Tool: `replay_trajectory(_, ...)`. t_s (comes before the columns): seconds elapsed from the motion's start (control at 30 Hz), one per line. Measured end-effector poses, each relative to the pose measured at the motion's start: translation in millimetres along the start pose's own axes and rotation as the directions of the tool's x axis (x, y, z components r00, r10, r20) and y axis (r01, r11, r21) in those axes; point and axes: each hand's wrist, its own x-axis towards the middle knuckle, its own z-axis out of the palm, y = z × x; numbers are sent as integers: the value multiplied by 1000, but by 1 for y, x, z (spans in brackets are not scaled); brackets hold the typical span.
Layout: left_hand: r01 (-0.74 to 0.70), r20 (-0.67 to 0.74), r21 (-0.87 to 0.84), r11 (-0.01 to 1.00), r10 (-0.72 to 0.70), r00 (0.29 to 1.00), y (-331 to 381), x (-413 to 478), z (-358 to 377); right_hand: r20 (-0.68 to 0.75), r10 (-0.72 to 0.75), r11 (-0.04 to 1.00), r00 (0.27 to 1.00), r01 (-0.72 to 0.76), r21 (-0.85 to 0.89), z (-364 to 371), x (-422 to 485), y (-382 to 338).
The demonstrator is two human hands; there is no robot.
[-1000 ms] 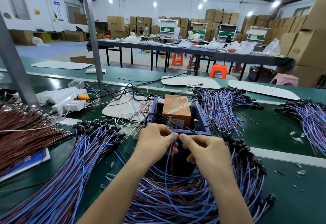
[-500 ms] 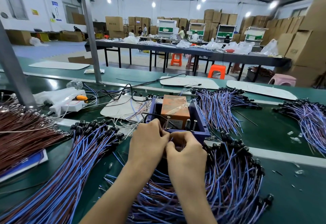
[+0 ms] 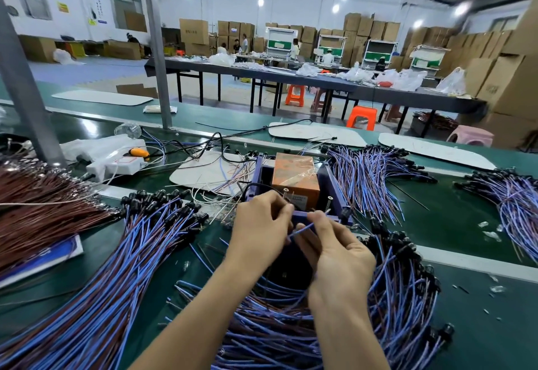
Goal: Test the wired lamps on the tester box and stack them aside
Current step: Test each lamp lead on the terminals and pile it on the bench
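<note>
Our left hand (image 3: 260, 227) and right hand (image 3: 337, 256) both keep fingers (image 3: 318, 218) clamped on one blue wire (image 3: 302, 228), held just in front of the tester (image 3: 294, 179). Lamps (image 3: 131, 256) lie heaped left of and below our fingers on the surface (image 3: 465, 224).

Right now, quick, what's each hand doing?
Left hand: pinching one end of a blue wire.
Right hand: pinching the same wire's other end.

Orange block (image 3: 295, 177) in blue tester box (image 3: 330, 189), blue-and-brown wired lamps (image 3: 110, 267), green bench (image 3: 465, 224).
</note>
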Motion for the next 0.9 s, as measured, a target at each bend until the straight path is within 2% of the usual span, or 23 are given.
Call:
replay_trajectory(0.1,166,123,-107,980,-153,980,-8,5,-4,-29,-48,995,998,45,-85,-15,15,-9)
replay_trajectory(0.23,259,179,-166,951,-230,957,-14,6,-7,17,-92,963,996,93,-252,-31,32,-14)
replay_trajectory(0.33,280,198,-186,942,-243,949,-16,7,-6,42,-84,939,996,93,-331,-35,37,-13)
replay_trajectory(0.5,277,202,-198,940,-238,950,-17,6,-4,56,-13,980,998,24,-200,-27,31,-12)
replay_trajectory(0.67,278,213,-202,939,-235,948,-15,7,-4,59,-12,924,998,34,-381,-28,34,-11)
replay_trajectory(0.9,315,252,-267,911,-250,935,-10,3,0,77,-65,855,995,95,-510,-31,35,-8)
